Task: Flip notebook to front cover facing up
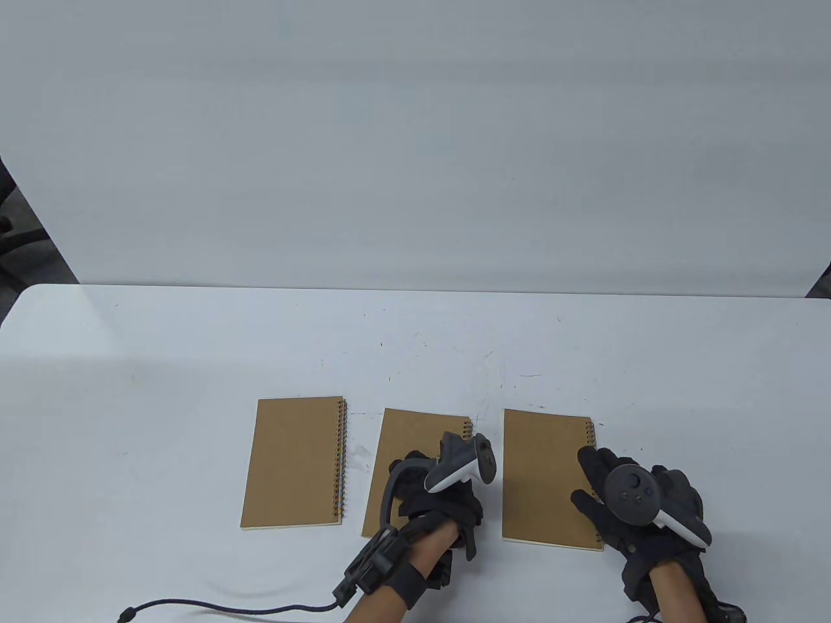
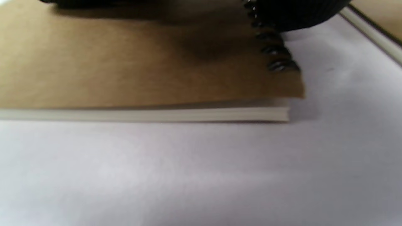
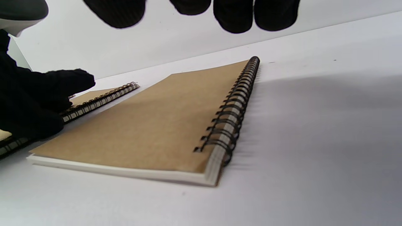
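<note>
Three brown spiral notebooks lie flat in a row on the white table, spirals on their right sides. My left hand (image 1: 432,503) rests on the middle notebook (image 1: 406,435), covering its near right part; in the left wrist view a dark finger (image 2: 295,12) sits over its spiral, and its cover (image 2: 125,62) fills the upper frame. In the right wrist view my left hand (image 3: 34,103) lies on that spiral edge. My right hand (image 1: 623,500) is spread over the spiral edge of the right notebook (image 1: 539,480); its fingertips (image 3: 234,15) hang above that notebook (image 3: 150,125) without touching.
The left notebook (image 1: 292,464) lies apart from both hands. A dark cable (image 1: 214,607) trails from my left wrist along the table's near edge. The table (image 1: 415,337) reaches back to a white wall.
</note>
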Motion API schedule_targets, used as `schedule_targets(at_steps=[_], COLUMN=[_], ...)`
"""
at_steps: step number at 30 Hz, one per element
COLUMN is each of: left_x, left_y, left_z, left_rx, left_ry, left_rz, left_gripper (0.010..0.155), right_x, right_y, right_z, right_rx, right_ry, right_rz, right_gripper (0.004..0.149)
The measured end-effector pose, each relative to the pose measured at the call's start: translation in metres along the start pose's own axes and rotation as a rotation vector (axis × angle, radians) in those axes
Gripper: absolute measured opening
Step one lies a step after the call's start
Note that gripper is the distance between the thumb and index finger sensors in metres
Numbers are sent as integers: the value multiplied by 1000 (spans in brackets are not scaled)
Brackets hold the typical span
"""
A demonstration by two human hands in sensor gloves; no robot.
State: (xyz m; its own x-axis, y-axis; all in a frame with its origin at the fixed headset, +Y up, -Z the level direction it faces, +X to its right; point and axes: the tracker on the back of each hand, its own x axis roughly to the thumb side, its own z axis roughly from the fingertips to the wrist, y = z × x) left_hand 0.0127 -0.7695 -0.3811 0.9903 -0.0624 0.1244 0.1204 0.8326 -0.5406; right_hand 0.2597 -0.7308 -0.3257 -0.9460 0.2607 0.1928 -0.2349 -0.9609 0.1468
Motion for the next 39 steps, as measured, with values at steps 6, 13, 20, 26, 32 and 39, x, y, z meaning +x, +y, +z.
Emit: schedule_targets(at_steps=[6,13,20,26,32,39], left_x=[0,-19,-59,-96,-112,-118], left_y=[7,37,84,76,33,13], left_z=[3,19,54,51,24,12], left_rx=[19,90,223,221,176,67], left_ry=[12,-3,-55,-95,36,98], left_rz=[-5,57,220,604,559,414], left_gripper=[93,87,83,85,87,98], right_x=[-8,-9,-10,-10,-10,-10], right_y=[3,3,3,3,4,5], right_z=[-1,-2,-2,-1,-1,-1], right_rx=[20,32,33,44,49,65], right_ry=[25,27,28,31,37,47], right_rz=[-56,-70,-63,-59,-55,-48], right_gripper=[68,68,68,68,68,68])
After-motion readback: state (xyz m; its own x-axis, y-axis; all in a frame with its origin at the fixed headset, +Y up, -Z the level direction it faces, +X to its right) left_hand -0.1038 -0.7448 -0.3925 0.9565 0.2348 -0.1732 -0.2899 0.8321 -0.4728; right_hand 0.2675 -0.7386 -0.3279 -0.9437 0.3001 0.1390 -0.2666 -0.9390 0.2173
